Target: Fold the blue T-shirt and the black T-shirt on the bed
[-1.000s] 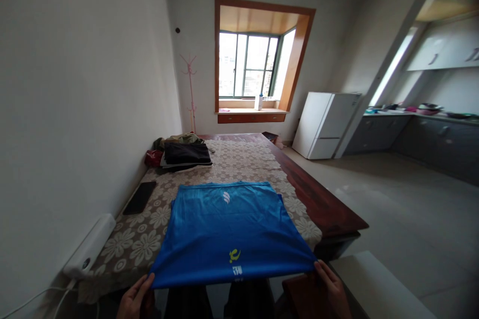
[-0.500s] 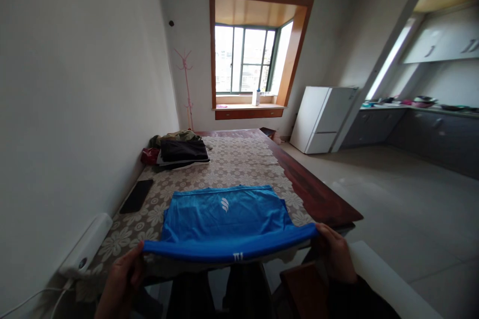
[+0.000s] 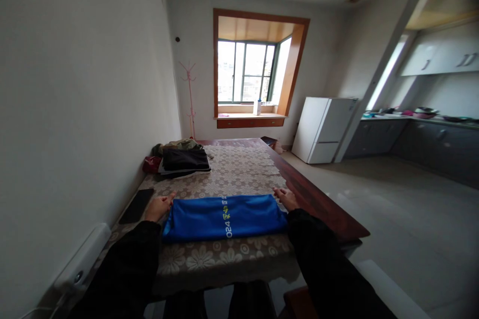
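Observation:
A blue garment [image 3: 224, 217] with yellow and white print lies folded into a wide band on the flower-patterned tablecloth [image 3: 239, 169]. My left hand [image 3: 160, 206] rests at the band's far left corner, fingers pointing away from me. At the far right corner is my right hand [image 3: 286, 197], fingers on the cloth's edge. Both arms wear dark sleeves. Whether the fingers still pinch the fabric is hard to tell.
A pile of dark folded clothes [image 3: 183, 158] sits at the table's far left. A black phone [image 3: 136, 205] lies by the wall, a white device [image 3: 80, 261] nearer me. The wooden table edge [image 3: 322, 207] runs along the right. A white fridge [image 3: 322, 129] stands beyond.
Both hands lifted the garment's near edge and carried it forward over the far edge, folding it in half. The hands now lie at the far corners.

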Demonstrator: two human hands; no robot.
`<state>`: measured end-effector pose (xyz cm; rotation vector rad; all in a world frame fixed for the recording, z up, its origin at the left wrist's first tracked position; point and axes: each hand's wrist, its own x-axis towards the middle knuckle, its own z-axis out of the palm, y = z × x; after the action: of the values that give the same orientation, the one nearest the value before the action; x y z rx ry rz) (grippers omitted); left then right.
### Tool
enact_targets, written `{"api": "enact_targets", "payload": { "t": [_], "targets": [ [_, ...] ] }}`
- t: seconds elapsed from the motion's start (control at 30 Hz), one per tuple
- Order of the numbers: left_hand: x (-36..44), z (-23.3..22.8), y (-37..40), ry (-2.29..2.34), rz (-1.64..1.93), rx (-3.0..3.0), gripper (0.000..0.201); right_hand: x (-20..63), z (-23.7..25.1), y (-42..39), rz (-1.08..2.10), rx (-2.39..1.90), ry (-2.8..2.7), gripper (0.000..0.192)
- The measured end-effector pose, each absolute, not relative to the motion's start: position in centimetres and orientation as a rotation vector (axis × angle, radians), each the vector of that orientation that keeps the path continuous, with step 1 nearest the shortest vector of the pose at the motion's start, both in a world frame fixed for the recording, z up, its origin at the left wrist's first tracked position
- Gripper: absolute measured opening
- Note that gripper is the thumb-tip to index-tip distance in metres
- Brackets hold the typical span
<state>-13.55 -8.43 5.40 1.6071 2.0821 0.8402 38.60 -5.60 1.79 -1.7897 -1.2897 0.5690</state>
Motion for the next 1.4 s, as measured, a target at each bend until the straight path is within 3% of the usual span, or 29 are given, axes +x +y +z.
{"api": "enact_targets", "payload": {
  "t": [0.1, 0.3, 0.67, 0.83, 1.03, 1.4],
  "targets": [
    [-13.6, 4.1, -7.5, 2.108, 0.814, 1.688, 0.038, 38.5, 0.2, -5.1, 0.481, -1.847, -1.423, 0.028],
    [-14.1, 1.9, -6.3, 2.08, 0.658, 1.87, 0.033, 38.3, -1.6, -4.2, 0.377, -1.916, -1.645, 0.031],
    [-14.1, 2.0, -6.5, 2.115, 0.509, 2.056, 0.028, 38.6, -0.4, -4.8, 0.154, -2.148, -1.77, 0.025],
    [-12.2, 3.4, -7.4, 2.036, 0.43, 2.238, 0.043, 35.4, 2.0, -6.4, 0.014, -2.041, -1.981, 0.04],
    [-3.5, 2.0, -9.6, 1.757, 0.352, 2.461, 0.054, 27.5, 1.1, -8.5, 0.067, -1.782, -2.318, 0.05],
    [-1.8, -0.7, -11.6, 1.8, 0.258, 2.454, 0.07, 28.7, -3.1, -10.0, 0.06, -2.117, -2.239, 0.068]
  ]
}}
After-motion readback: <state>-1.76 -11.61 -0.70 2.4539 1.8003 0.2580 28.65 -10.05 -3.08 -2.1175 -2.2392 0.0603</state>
